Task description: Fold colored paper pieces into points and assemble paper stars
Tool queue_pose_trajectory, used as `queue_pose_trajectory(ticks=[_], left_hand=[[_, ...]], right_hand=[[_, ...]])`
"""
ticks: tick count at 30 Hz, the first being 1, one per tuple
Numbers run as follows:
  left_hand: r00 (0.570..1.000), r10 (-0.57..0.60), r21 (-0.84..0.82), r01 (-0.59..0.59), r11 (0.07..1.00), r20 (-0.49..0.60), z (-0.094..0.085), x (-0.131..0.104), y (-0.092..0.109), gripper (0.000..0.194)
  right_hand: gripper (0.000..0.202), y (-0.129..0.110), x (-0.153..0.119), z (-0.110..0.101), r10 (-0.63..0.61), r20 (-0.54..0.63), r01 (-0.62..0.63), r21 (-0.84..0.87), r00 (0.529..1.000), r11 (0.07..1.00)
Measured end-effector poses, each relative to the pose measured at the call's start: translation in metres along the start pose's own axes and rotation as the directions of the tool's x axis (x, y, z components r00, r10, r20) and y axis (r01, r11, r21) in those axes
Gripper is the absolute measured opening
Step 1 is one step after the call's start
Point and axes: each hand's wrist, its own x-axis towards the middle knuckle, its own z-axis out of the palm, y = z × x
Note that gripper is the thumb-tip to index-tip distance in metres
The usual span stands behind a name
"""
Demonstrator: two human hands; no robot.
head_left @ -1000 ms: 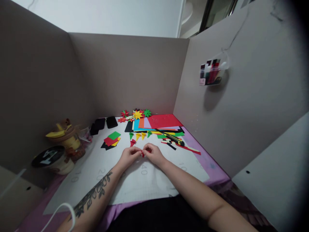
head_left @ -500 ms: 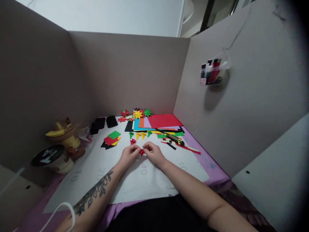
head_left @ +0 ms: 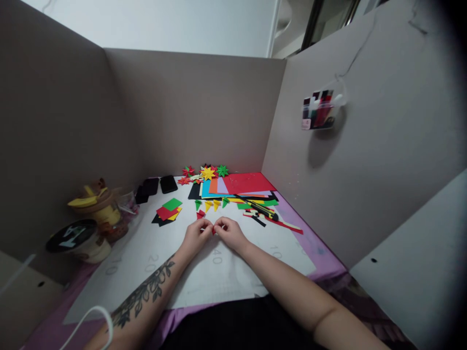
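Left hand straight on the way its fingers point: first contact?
Past the small red paper piece it pinches, the left hand would likely meet the right hand first; the exact gap is hard to judge.

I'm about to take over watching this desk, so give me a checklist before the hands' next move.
1. Red piece pinched between left hand and right hand: ok.
2. Cutter apart from both hands: ok.
3. Its blade retracted: cannot tell, too small.
4. Paper squares apart from the left hand: ok.
5. Scraps tidied: not ok, strewn by the cutter.
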Motion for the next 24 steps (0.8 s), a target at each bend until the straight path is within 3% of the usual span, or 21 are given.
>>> queue_pose_trajectory(ticks=[5, 10, 14, 19, 21, 24], left_hand=[[0.998, -0.016, -0.086, 0.021, 0.996, 0.057, 0.003, 0.000, -0.001, 0.013], [0.999, -0.031, -0.133, 0.036, 0.990, 0.038, 0.006, 0.003, -0.006, 0.013], [0.998, -0.023, -0.187, 0.034, 0.982, 0.065, 0.008, 0.004, -0.014, 0.023], [0.982, -0.029, -0.282, 0.081, 0.956, 0.185, 0.009, 0.002, -0.012, 0.046], [0.979, -0.015, -0.298, 0.077, 0.952, 0.204, 0.007, 0.001, -0.009, 0.041], [0.985, -0.048, -0.229, 0.086, 0.970, 0.168, 0.003, 0.002, -0.005, 0.019]], right_hand=[[0.009, 0.000, 0.002, -0.001, 0.043, -0.021, -0.042, 0.060, 0.999, 0.997], [0.008, -0.005, 0.002, 0.000, 0.076, -0.012, -0.074, 0.116, 0.997, 0.990], [0.009, -0.004, 0.003, 0.001, 0.102, -0.015, -0.098, 0.173, 0.995, 0.980], [0.011, 0.006, 0.007, -0.001, 0.144, -0.051, -0.127, 0.243, 0.988, 0.962], [0.011, 0.007, 0.007, -0.002, 0.143, -0.059, -0.127, 0.222, 0.988, 0.967], [0.011, 0.002, 0.004, -0.001, 0.120, -0.015, -0.116, 0.154, 0.993, 0.981]])
